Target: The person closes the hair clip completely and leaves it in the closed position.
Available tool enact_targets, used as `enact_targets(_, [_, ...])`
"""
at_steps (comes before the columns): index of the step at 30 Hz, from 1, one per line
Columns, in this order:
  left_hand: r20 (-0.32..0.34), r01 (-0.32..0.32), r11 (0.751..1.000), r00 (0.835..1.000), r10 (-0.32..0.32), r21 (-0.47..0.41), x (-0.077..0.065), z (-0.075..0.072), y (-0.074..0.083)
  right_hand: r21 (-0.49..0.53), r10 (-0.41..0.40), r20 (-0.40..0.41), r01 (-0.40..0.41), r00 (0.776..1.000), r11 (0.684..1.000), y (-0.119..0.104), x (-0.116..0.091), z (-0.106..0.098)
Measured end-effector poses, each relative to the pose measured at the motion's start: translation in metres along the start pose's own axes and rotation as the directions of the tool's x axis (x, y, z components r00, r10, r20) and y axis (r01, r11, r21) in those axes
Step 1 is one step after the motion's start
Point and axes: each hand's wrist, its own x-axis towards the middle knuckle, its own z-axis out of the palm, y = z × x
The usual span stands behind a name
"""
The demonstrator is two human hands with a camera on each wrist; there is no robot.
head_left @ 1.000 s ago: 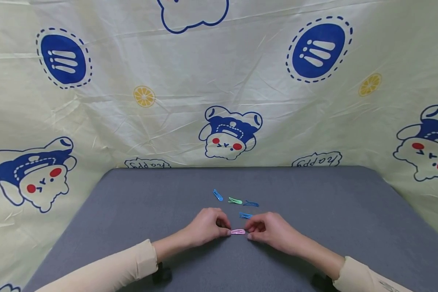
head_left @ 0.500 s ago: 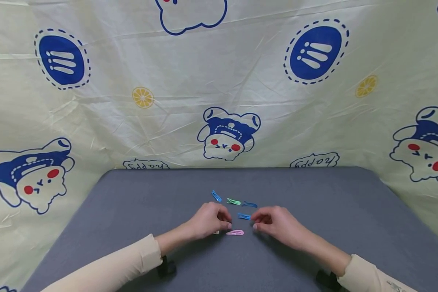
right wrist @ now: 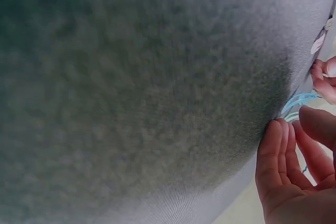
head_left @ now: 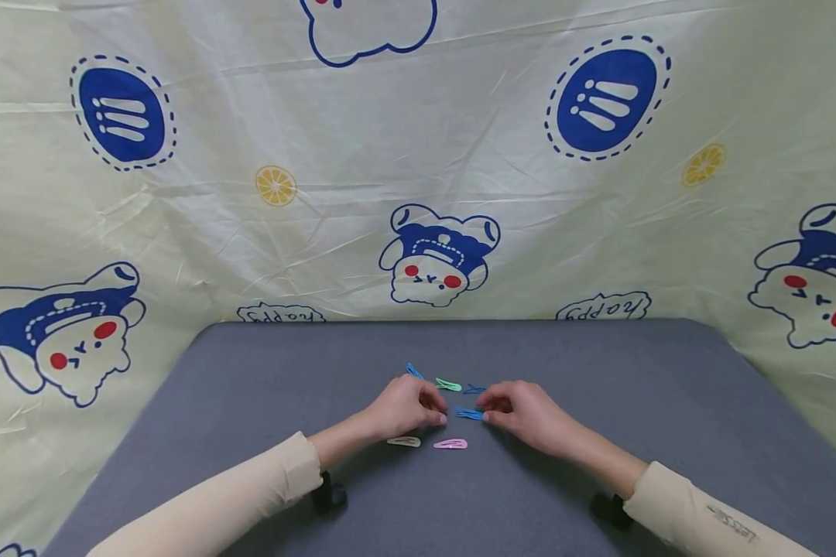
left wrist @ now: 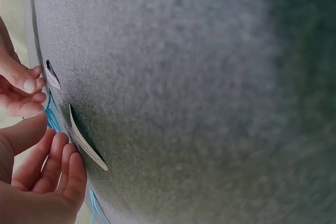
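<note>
A blue hair clip (head_left: 469,414) lies on the grey table between my hands, its prongs splayed toward the left. My right hand (head_left: 525,414) is at its right end, thumb tip overlapping it in the head view; the right wrist view shows thumb and fingers parted. My left hand (head_left: 407,406) hovers left of this clip, fingers loosely bent with nothing between them. Nearer me lie a pink hair clip (head_left: 450,444) and a cream hair clip (head_left: 404,442), both flat; the cream one (left wrist: 86,142) is below my left fingers.
Behind the hands sit a green hair clip (head_left: 449,384), a dark blue hair clip (head_left: 474,389) partly covered by my right hand, and another blue hair clip (head_left: 413,370) partly behind my left. A printed curtain (head_left: 348,232) hangs beyond the grey table (head_left: 286,363).
Both hands have moved away from the pink clip, farther back toward the blue clip. The pink clip stays on the table, and the cream clip is uncovered from behind my left hand.
</note>
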Motion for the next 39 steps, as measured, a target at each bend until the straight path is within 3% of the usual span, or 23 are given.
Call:
enact_targets(17, [0.034, 0.010, 0.994, 0.999, -0.006, -0.113, 0.007, -0.001, -0.008, -0.015, -0.045, -0.008, 0.045, 0.999, 0.999, 0.009, 0.011, 0.006])
enact_targets(28, [0.052, 0.009, 0.991, 0.999, -0.002, -0.133, 0.005, -0.001, -0.010, 0.014, 0.004, -0.008, -0.004, 1.000, 1.000, 0.008, 0.012, 0.010])
enact_targets(39, [0.074, 0.008, 0.986, 0.997, 0.005, -0.168, 0.000, -0.006, -0.009, 0.009, -0.029, 0.027, 0.029, 0.999, 1.000, 0.003, 0.009, 0.010])
